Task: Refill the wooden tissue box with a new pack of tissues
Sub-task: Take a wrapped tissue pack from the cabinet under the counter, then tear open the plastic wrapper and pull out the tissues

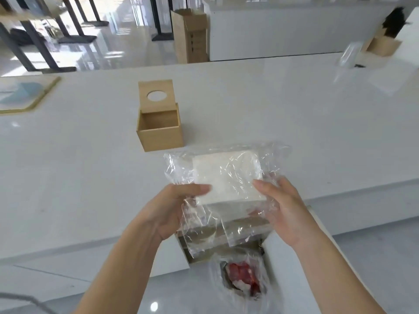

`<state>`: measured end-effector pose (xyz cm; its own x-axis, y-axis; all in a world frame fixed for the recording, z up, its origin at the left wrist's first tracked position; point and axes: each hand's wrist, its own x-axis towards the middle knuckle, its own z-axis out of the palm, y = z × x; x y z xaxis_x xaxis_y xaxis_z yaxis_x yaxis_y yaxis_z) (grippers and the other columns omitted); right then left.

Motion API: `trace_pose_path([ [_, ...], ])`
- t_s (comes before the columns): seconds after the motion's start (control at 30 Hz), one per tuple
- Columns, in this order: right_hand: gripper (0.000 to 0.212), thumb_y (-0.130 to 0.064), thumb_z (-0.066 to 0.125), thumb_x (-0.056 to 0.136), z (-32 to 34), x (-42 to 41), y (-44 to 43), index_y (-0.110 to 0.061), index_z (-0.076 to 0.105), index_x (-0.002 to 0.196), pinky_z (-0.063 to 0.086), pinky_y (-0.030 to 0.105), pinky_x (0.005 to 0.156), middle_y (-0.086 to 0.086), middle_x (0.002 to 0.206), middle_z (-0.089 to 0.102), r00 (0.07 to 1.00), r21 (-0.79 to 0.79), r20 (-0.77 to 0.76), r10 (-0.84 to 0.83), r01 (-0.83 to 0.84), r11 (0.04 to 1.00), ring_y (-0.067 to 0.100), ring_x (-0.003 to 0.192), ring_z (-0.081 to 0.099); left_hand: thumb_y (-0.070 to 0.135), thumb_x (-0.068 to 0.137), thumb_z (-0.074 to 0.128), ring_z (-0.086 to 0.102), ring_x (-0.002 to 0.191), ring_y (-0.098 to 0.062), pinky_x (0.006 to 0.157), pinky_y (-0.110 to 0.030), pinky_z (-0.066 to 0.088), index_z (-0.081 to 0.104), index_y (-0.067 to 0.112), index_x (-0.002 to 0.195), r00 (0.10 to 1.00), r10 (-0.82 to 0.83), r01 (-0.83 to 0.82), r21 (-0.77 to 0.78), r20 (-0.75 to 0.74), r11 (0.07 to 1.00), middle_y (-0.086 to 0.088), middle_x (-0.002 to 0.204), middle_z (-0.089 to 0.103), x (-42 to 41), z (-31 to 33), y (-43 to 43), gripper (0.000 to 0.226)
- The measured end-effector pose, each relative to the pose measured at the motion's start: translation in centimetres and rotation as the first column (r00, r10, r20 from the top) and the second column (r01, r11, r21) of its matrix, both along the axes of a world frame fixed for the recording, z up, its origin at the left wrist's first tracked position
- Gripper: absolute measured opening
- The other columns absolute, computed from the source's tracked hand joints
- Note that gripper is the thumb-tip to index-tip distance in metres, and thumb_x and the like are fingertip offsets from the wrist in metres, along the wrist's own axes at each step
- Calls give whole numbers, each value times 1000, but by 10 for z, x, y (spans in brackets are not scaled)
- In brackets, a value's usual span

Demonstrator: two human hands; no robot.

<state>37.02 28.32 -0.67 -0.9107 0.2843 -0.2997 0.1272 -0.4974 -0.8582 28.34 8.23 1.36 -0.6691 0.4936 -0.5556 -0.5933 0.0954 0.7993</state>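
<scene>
Pinching the tissue pack [226, 177] through loose, slippery film, left hand [172, 207] and right hand [281, 207] should grip the soft, light stack's 2 sides.

Behind crinkled plastic wrap [226, 173], lower fingers of both hands only dimly visible. Below those fingers, red thing [242, 273] blurred inside a bag, not identifiable. Far beyond the fingertips, right, dark blurred shape [393, 24] cut off by the edge.
</scene>
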Motion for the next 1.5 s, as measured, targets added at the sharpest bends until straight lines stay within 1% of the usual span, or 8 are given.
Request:
trace_pose_path([
  [0.1,52,-20,83,60,11,-25,-1,-16,56,104,54,33,55,-5,82,57,1000,32,-25,-5,5,999,17,79,56,20,41,83,52,48,-15,52,-29,48,63,5,84,1000,13,-12,49,-19,999,1,61,46,-23,15,2,49],
  [0.2,61,-24,79,61,17,-50,-2,-15,54,116,54,33,57,-3,100,53,999,44,-21,-49,50,998,20,94,54,24,42,81,50,44,-12,49,-29,47,72,10,73,998,41,-38,75,-48,996,7,49,48,-47,24,5,35],
  [0.6,29,-15,77,64,13,-137,47,-19,54,81,52,36,53,-10,76,57,991,63,-55,-123,126,990,6,42,51,14,69,79,53,40,-13,56,-22,49,72,3,73,985,58,-56,15,-164,998,1,48,59,-137,19,56,14],
  [0.9,27,-14,72,75,-11,-213,96,-20,46,81,51,26,46,-3,79,59,989,153,100,-106,90,984,8,51,62,3,73,74,40,43,-19,48,-22,38,57,2,57,985,102,-119,-120,-137,986,-6,47,45,-204,-1,109,23],
  [1.1,34,-15,75,73,-34,-247,113,-18,50,97,44,21,39,-2,80,57,968,206,206,-141,98,974,11,56,57,1,74,72,33,32,-10,32,-13,27,51,-2,84,983,148,-170,-243,-106,955,-4,54,39,-235,-20,133,24],
  [1.27,63,-27,79,69,-45,-251,117,-19,45,122,53,37,61,5,99,63,948,270,298,-111,28,962,23,78,64,2,77,69,40,29,-11,29,-13,28,54,-13,105,983,173,-184,-284,-65,941,-8,58,46,-239,-25,135,35],
  [1.37,75,-36,80,67,-46,-249,118,-25,37,128,53,43,79,3,124,54,937,325,308,-164,58,944,23,103,61,11,80,69,60,75,-21,59,-21,46,46,-8,121,975,205,-222,-303,-89,927,-20,99,59,-243,-27,135,51],
  [1.5,81,-52,71,71,-40,-244,121,-35,27,136,39,36,90,-4,132,44,919,441,265,-294,156,884,20,116,48,22,83,66,41,113,-29,94,-39,38,16,10,139,961,202,-256,-342,-188,904,-10,142,29,-243,-22,130,76],
])
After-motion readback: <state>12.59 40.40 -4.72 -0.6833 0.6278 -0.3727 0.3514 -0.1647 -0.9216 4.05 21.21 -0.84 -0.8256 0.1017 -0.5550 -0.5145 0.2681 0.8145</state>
